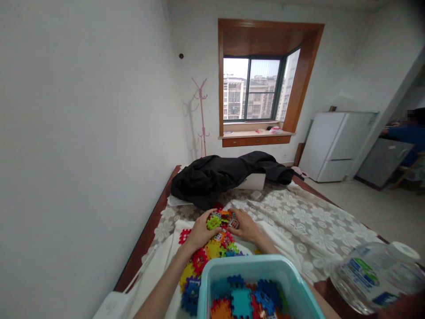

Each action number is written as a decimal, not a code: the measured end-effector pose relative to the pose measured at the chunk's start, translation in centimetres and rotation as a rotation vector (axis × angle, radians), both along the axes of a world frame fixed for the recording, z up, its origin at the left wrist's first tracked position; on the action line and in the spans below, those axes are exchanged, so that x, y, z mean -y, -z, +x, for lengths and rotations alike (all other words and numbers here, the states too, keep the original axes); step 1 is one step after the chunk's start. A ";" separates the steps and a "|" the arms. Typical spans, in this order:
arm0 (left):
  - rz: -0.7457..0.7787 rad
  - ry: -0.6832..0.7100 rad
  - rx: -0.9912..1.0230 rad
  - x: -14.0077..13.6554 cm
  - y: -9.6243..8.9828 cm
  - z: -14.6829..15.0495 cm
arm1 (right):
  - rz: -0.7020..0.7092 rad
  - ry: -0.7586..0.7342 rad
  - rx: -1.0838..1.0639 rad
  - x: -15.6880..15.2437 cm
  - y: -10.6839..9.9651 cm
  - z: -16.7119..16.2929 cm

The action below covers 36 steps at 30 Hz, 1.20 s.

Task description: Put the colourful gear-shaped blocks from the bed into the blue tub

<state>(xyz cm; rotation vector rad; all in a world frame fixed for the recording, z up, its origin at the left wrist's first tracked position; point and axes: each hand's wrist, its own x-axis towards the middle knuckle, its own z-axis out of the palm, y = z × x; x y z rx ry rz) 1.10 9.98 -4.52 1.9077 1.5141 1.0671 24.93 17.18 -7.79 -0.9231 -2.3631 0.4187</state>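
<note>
My left hand (pixel 199 231) is curled against a lime-green interlocking plastic block (pixel 213 223), thumb toward me. Across from it, my right hand (pixel 247 227) grips a block with a white window grid (pixel 233 222). Orange and red pieces (pixel 225 215) sit between the two hands; whether all of them are joined is too small to tell. Below my hands spreads a pile of red, yellow, green and blue blocks (pixel 200 260). A lone red block (pixel 184 236) lies left of my left hand. Closest to me stands a light-blue tub (pixel 245 262) with more blocks inside.
Black clothing (pixel 212 175) and a white box (pixel 254 181) lie beyond my hands on the floral cloth (pixel 318 223). A large clear plastic bottle (pixel 365 274) is at the right front. A wall (pixel 83 133) borders the left side. A person (pixel 407 135) is far right.
</note>
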 end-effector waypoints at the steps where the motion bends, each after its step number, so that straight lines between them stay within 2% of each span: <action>1: 0.001 -0.005 -0.001 0.0 0.1 0.0 | 0.012 -0.021 0.012 0.0 0.0 0.0; 4: 0.019 -0.039 -0.007 -0.1 0.2 0.0 | 0.026 -0.033 0.048 -0.3 0.2 -0.1; 9: 0.051 -0.024 0.064 0.0 0.0 0.1 | 0.001 0.041 0.055 -0.1 0.3 0.0; 17: 0.015 -0.009 0.147 -0.1 -0.1 0.0 | 0.017 0.022 -0.040 -0.1 0.3 0.3; 20: 0.027 -0.036 0.131 -0.1 0.1 -0.1 | 0.040 0.015 -0.047 -0.2 0.4 0.0; 25: 0.052 -0.046 0.074 0.0 0.2 -0.2 | -0.008 0.061 -0.055 -0.1 0.7 -0.2; 31: 0.087 -0.058 0.052 0.0 0.2 -0.1 | 0.003 -0.012 -0.093 -0.5 0.8 -0.1; 36: 0.113 -0.042 0.099 0.1 0.2 -0.3 | 0.038 -0.054 -0.241 -0.9 1.5 0.0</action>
